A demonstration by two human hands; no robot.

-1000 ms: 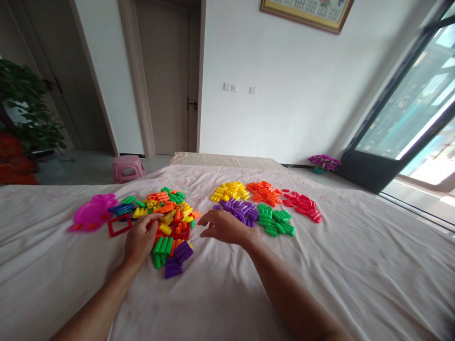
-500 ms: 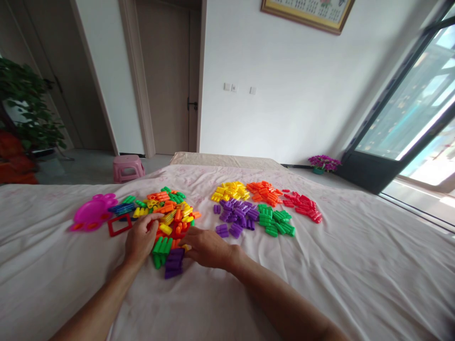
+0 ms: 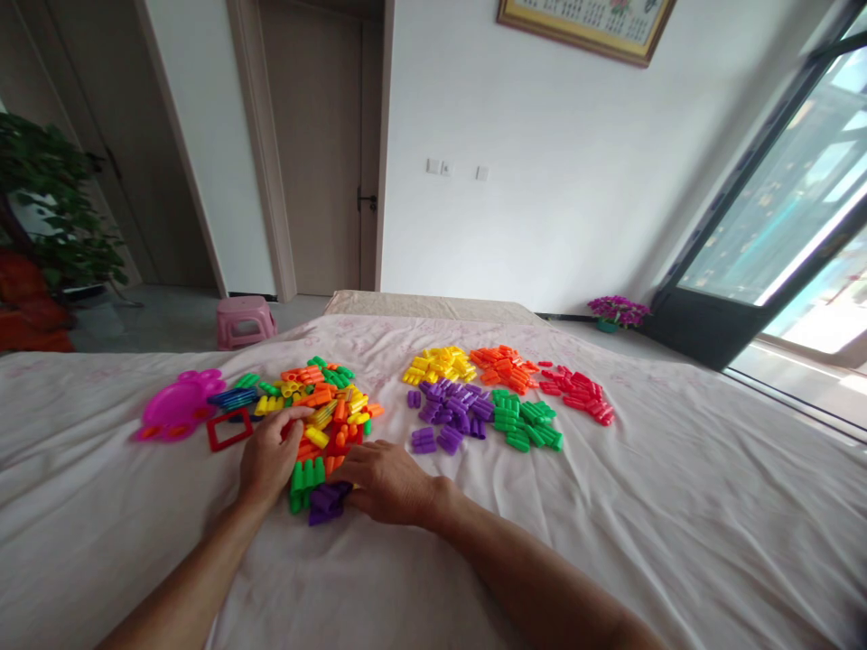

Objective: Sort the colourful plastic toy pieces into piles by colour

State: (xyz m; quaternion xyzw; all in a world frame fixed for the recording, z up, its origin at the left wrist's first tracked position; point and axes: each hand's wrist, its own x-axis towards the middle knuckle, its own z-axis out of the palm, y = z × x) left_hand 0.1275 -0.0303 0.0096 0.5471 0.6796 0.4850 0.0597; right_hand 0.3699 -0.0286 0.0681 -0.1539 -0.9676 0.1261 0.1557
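Note:
My right hand (image 3: 389, 483) is at the near edge of a mixed pile of plastic building blocks (image 3: 329, 411), its fingers closed on a purple block (image 3: 328, 502). The fingertips are partly hidden behind the hand and block. My left hand (image 3: 272, 453) rests against the pile's left side, forefinger stretched over it and thumb apart, with nothing visibly held. Just left of the purple block lies a green block (image 3: 307, 477). Orange, yellow and red pieces fill the gap between my hands.
Sorted heaps of yellow (image 3: 439, 365), orange (image 3: 505, 368), red (image 3: 581, 394), purple (image 3: 455, 408) and green blocks (image 3: 526, 421) lie to the right. On the left are a magenta tray (image 3: 174, 403), a red square frame (image 3: 212, 433) and blue pieces (image 3: 234, 399). A pale cloth (image 3: 650, 524) covers the surface.
The purple block has tipped and shifted slightly left under my right hand's fingers. My right hand has moved a little to the left; my left hand stays nearly still.

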